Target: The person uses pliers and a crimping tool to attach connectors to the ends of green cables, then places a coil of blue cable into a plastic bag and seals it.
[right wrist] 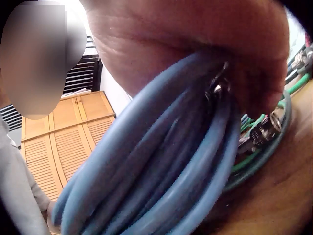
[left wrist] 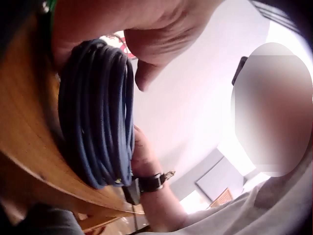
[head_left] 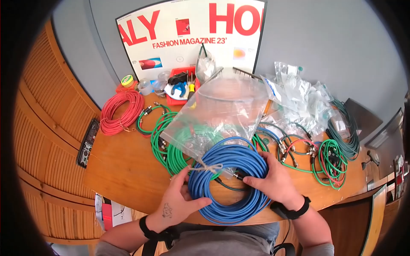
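A thick coil of blue cable (head_left: 232, 215), tied with pale string (head_left: 207, 167), is held between both hands at the table's front edge. My left hand (head_left: 177, 200) grips its left side, thumb over the top. On the opposite side my right hand (head_left: 277, 181) grips the coil, fingers at the outer edge and thumb toward the middle. The left wrist view shows the stacked turns of the coil (left wrist: 98, 117) side-on; a metal connector (right wrist: 217, 90) shows among them in the right wrist view. Just behind lies a clear plastic bag (head_left: 222, 106), partly over green cable (head_left: 171, 153).
On the wooden table (head_left: 124, 166), a red cable coil (head_left: 136, 104) lies at left. A red tray (head_left: 175, 101) of tools stands at the back. Clear bags (head_left: 294, 94) pile up at right, near a green and red cable bundle (head_left: 329, 164) and a dark green coil (head_left: 350, 141).
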Motion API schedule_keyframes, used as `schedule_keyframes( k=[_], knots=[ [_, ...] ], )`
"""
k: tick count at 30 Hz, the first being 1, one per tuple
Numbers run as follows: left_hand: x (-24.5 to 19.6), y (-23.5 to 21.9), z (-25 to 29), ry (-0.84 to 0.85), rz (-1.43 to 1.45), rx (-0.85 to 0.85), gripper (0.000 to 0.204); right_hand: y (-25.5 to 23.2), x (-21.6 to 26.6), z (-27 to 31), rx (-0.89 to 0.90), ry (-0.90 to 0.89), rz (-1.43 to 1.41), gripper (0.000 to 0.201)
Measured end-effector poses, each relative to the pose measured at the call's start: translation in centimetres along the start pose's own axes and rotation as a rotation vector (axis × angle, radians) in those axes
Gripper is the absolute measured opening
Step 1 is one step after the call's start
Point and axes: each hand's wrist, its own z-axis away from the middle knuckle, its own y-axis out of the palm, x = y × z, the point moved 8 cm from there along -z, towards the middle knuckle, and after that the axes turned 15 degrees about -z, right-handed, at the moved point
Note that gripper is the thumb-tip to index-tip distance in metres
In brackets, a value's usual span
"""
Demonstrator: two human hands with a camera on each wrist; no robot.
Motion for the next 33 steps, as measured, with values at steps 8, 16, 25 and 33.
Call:
schedule_keyframes(
  k=[8,16,25,33],
  knots=[
    [-6.7,-0.1,2.1,0.579,-0.287,-0.124,0.073,-1.8,1.4,8.1,-0.060,-0.797,-0.572,0.096],
    [-7.8,3.2,3.2,0.645,-0.305,0.001,0.072,-0.6,-1.8,11.6,-0.179,-0.377,-0.475,0.092],
    [-10.3,5.7,4.0,0.874,-0.079,0.106,0.071,2.4,-3.0,12.7,-0.320,0.334,-0.956,0.019],
    [-10.7,6.9,4.6,0.942,0.037,0.024,0.059,5.8,-0.6,12.6,0.302,-0.478,-0.391,0.049]
  ],
)
